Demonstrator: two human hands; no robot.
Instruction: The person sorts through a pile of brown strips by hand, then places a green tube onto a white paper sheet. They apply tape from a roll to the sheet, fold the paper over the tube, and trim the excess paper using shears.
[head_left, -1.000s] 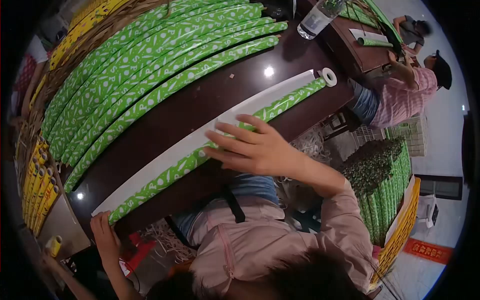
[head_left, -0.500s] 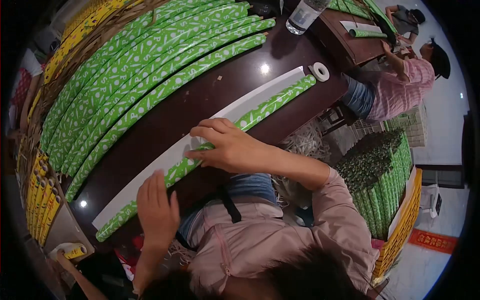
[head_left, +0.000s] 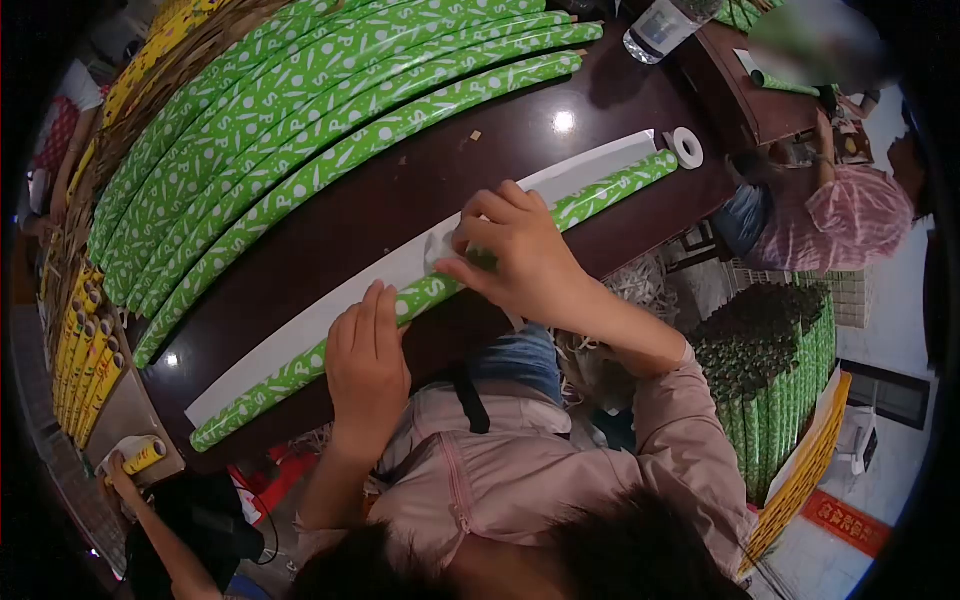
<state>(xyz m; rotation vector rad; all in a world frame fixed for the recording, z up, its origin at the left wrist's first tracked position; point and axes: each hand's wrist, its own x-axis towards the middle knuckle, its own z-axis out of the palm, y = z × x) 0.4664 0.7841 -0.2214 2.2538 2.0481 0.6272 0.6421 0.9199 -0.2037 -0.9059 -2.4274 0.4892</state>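
Across the dark brown glossy surface (head_left: 400, 195) lay the slim green-and-white patterned roll (head_left: 270, 394) — near left to far right, along the white paper strip (head_left: 320, 322). The left hand (head_left: 368, 370) rested on it, fingers extended, clamped on nothing; the right hand (head_left: 512, 245) curled over its middle — whether pinching, one couldn't tell. A white ring-shaped reel (head_left: 690, 135) sat just beside the far-right end.

The dark table (head_left: 430, 185) (rather glossy) bears green rolls (head_left: 300, 120), a part-rolled sheet (head_left: 428, 291), a white ring (head_left: 686, 162), a bottle (head_left: 665, 28).
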